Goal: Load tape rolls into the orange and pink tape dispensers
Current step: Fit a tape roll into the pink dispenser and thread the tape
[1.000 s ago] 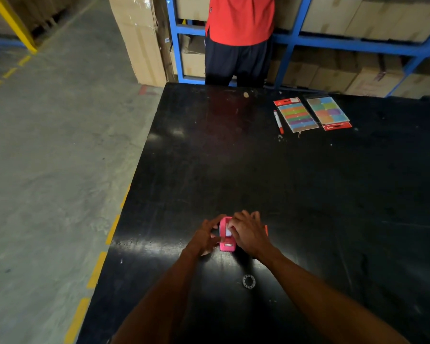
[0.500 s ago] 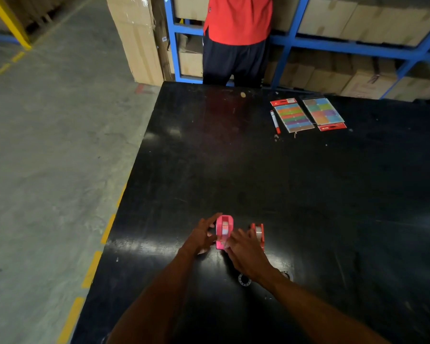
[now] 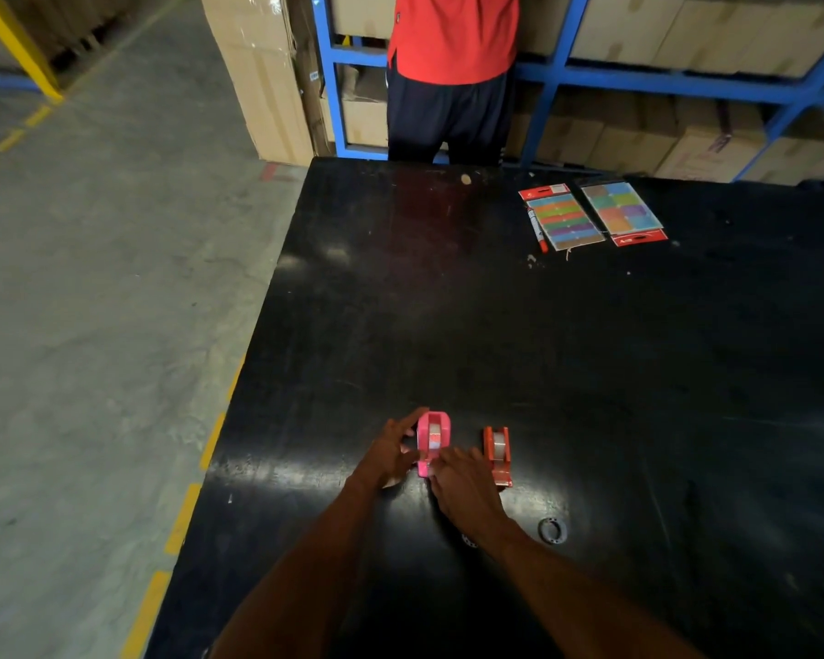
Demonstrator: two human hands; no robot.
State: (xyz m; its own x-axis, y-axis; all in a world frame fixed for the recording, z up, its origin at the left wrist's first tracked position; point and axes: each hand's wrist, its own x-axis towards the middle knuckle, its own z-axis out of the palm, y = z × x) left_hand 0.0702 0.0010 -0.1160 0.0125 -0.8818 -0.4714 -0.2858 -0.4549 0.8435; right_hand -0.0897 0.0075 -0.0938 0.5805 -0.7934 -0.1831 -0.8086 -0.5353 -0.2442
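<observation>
Uncovered, orange dispenser [image 3: 497,453] stands lengthwise beside pink dispenser [image 3: 433,439].

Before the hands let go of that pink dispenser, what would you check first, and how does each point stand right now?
1. Roll seated in the pink dispenser: ok, a pale roll shows inside it.
2. Roll in the orange dispenser: ok, a roll shows in its cradle.
3. Left hand steadying the pink dispenser: ok, it rests against its left side.
4. Right hand at the pink dispenser's near end: ok, fingertips are there; what they pinch, cannot tell.
5. Tape end led to the cutter: cannot tell, the hands hide it.
6. Orange dispenser standing apart, untouched: ok.
7. Loose ring on the table: spare or empty core, cannot tell.
</observation>
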